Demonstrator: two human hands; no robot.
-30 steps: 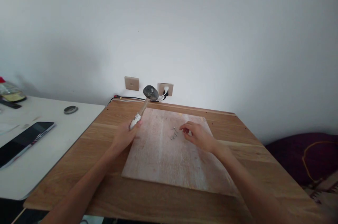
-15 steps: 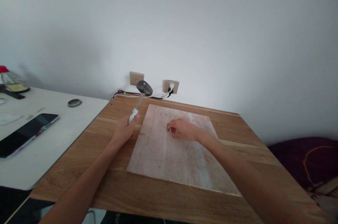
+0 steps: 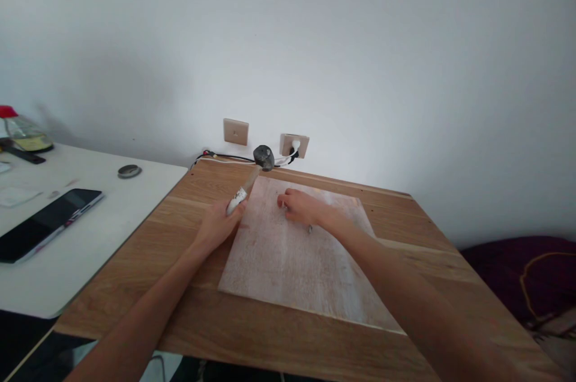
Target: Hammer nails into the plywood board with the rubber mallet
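My left hand (image 3: 219, 227) grips the handle of a hammer (image 3: 252, 177), whose dark head points toward the wall, just above the far left edge of a pale wooden board (image 3: 292, 256). My right hand (image 3: 300, 207) rests on the far part of the board with fingers curled in a pinch; what they hold is too small to make out. A small nail (image 3: 309, 229) lies on the board just beside my right wrist. The board lies flat on a wooden table (image 3: 252, 334).
A white table (image 3: 90, 220) stands to the left with a dark tablet (image 3: 42, 223), a round lid (image 3: 129, 171) and a bottle (image 3: 20, 130). Two wall sockets (image 3: 294, 144) with a plugged cable sit behind the table. A dark purple cushion (image 3: 513, 268) lies at the right.
My right hand has moved left and farther across the board, away from the loose nails. The hammer head has dipped lower toward the board's far edge.
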